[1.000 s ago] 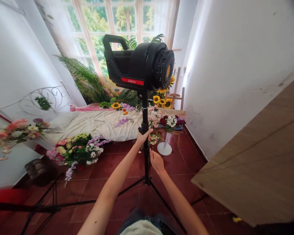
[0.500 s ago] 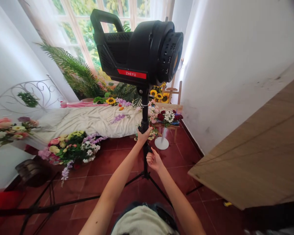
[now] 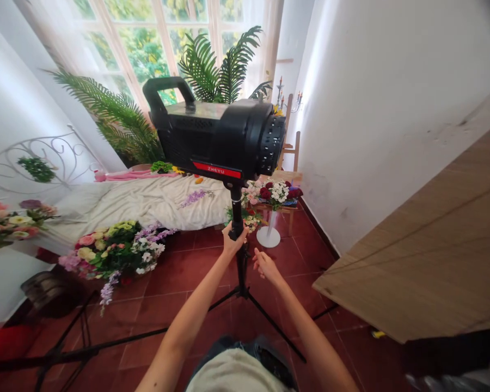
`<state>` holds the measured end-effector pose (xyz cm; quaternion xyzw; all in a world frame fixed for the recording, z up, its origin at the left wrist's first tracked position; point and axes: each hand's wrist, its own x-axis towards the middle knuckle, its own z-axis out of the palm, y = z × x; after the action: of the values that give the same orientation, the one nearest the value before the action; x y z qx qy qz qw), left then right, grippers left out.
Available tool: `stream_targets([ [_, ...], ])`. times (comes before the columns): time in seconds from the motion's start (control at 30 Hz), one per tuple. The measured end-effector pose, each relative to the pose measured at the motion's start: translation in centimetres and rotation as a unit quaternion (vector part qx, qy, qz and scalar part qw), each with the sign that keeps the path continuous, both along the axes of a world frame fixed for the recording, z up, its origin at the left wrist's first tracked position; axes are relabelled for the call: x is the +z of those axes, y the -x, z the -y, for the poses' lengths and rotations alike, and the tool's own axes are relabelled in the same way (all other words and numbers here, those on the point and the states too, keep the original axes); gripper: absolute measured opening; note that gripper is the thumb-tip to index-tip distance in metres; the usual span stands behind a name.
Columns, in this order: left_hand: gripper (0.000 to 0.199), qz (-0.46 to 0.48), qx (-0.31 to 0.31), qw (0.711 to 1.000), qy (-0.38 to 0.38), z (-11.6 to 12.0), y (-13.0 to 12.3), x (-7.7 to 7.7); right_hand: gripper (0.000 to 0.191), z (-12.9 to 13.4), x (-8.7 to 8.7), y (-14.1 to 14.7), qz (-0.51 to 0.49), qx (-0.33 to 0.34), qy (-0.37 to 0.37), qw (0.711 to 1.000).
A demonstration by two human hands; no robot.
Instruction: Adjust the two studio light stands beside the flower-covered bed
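A black studio light (image 3: 212, 136) with a red ZHEYU label sits on top of a black light stand (image 3: 242, 267), its round front facing right. My left hand (image 3: 233, 239) is wrapped round the upper part of the stand, at the collar below the light. To the right of the pole, my right hand (image 3: 265, 265) is clear of the stand, its fingers partly curled and apart with nothing between them. The stand's legs are spread on the red tiled floor (image 3: 175, 277).
A bed with a cream sheet (image 3: 167, 204) lies beyond the stand, with a flower arrangement (image 3: 114, 247) before it. A white pedestal (image 3: 268, 236) with flowers stands behind. A wooden board (image 3: 424, 245) is on the right, another stand's black bar (image 3: 118, 338) at lower left.
The light and the upper pole have come down, showing more of the palm and window behind. My left hand has lowered slightly with them. My right hand has moved off the pole to the right.
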<state>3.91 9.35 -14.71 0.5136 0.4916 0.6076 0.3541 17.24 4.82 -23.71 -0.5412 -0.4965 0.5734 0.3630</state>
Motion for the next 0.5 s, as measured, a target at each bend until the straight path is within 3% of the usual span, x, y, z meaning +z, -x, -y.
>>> stream_targets([
  [0.07,0.023,-0.020,-0.007,1.000,0.002,-0.3,0.3,0.4,0.056,-0.2,0.2,1.1,-0.031,0.047,0.062,0.997],
  [0.13,0.024,-0.027,0.004,1.000,0.009,-0.3,0.4,0.1,0.057,-0.3,0.6,2.0,-0.042,0.069,0.063,0.995],
  [0.27,0.025,-0.012,0.019,1.000,0.017,-0.2,0.4,-1.5,0.041,0.1,1.8,2.1,0.066,0.023,-0.107,0.992],
  [0.37,0.026,-0.001,0.002,1.000,0.015,-0.1,0.3,-2.4,0.030,0.7,2.6,1.3,0.214,-0.003,-0.245,0.946],
  [0.43,0.026,0.013,-0.005,1.000,0.018,-0.1,0.3,-2.8,0.024,1.0,3.0,1.0,0.274,-0.005,-0.278,0.921],
  [0.5,0.027,0.027,-0.005,0.999,0.027,-0.1,0.3,-3.0,0.022,1.4,3.2,0.8,0.296,-0.005,-0.278,0.914],
])
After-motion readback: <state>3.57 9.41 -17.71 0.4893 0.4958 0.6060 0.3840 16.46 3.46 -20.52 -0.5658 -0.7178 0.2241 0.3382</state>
